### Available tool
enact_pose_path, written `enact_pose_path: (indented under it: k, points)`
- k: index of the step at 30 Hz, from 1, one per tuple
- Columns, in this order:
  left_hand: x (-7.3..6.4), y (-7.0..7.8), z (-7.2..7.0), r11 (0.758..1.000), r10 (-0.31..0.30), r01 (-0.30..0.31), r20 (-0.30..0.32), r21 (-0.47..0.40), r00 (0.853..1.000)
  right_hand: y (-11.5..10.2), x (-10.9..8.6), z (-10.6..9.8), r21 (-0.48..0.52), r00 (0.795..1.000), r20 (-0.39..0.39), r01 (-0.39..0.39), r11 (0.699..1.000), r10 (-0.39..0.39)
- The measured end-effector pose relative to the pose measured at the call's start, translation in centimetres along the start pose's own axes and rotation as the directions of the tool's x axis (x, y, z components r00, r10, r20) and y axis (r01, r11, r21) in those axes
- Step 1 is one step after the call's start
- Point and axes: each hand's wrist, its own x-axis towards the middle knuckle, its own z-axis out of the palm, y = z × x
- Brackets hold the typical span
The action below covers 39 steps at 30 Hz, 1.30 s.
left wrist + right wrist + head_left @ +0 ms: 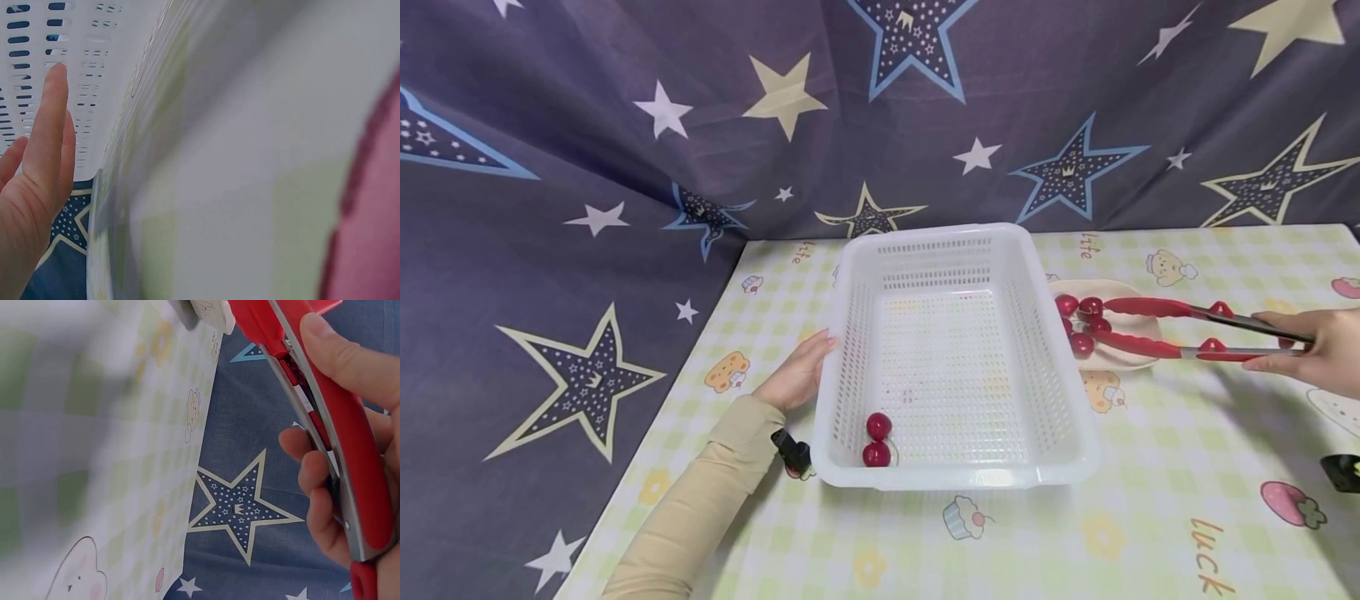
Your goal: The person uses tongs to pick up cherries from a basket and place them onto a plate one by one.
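Red tongs (1150, 307) are pointing at cherries (1082, 345) right of the white basket (955, 478).
The right hand (1326, 346) is gripping the tongs, fingers curled round them; the cherries are lying on a plate (1123, 360) beyond those fingers, at the tongs' tips, contact being hard to tell. The left hand (796, 373) is touching the basket's left wall with straight fingers; two more cherries (878, 427) are sitting inside its near left corner.

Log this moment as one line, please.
left hand: at side of white basket | right hand: holding red tongs, tips at cherries on plate | in basket: two cherries
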Motion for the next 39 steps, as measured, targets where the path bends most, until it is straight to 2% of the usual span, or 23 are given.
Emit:
enact_pose_path:
  k: [6, 9, 16, 18, 21, 28, 32, 35, 36, 39]
  points:
    - [0.0, 0.0, 0.0, 1.0, -0.009, 0.009, -0.006, 0.012, 1.0, -0.2, -0.3, 0.2, 0.04, 0.999, -0.003, -0.034, 0.999, 0.034]
    - [0.0, 0.0, 0.0, 1.0, -0.007, 0.007, -0.002, 0.026, 1.0, 0.7, -0.4, 0.8, 0.059, 0.999, 0.002, -0.033, 0.998, 0.033]
    - [-0.1, 0.1, 0.0, 1.0, -0.006, 0.006, 0.013, 0.019, 1.0, 8.8, -0.5, 6.9, 0.036, 0.994, -0.017, -0.111, 0.993, 0.112]
    - [-0.1, 0.1, 0.1, 1.0, -0.008, 0.008, 0.012, 0.021, 1.0, 10.0, -0.6, 7.7, 0.071, 0.991, -0.004, -0.133, 0.989, 0.134]
    - [-0.1, 0.1, 0.1, 1.0, -0.008, 0.008, 0.009, 0.03, 1.0, 10.8, -0.8, 8.3, 0.118, 0.987, -0.024, -0.154, 0.981, 0.158]
    - [-0.1, 0.0, 0.0, 1.0, -0.013, 0.013, 0.01, 0.018, 1.0, 9.9, -1.0, 7.1, 0.159, 0.984, -0.095, -0.132, 0.978, 0.148]
    - [-0.1, 0.0, -0.1, 1.0, -0.008, 0.008, 0.015, 0.024, 1.0, 8.8, -0.8, 5.9, 0.138, 0.978, -0.096, -0.172, 0.975, 0.186]
    - [-0.1, 0.1, -0.1, 1.0, -0.007, 0.007, 0.018, 0.028, 1.0, 7.0, -0.6, 4.4, 0.174, 0.974, -0.063, -0.204, 0.963, 0.218]
    - [0.0, 0.1, -0.1, 1.0, -0.007, 0.007, 0.021, 0.03, 1.0, 6.5, -0.5, 4.1, 0.171, 0.972, -0.078, -0.206, 0.964, 0.222]
    - [-0.1, 0.1, 0.0, 1.0, -0.014, 0.013, 0.024, 0.025, 1.0, 3.5, -0.2, 2.1, 0.229, 0.979, -0.069, -0.171, 0.958, 0.191]
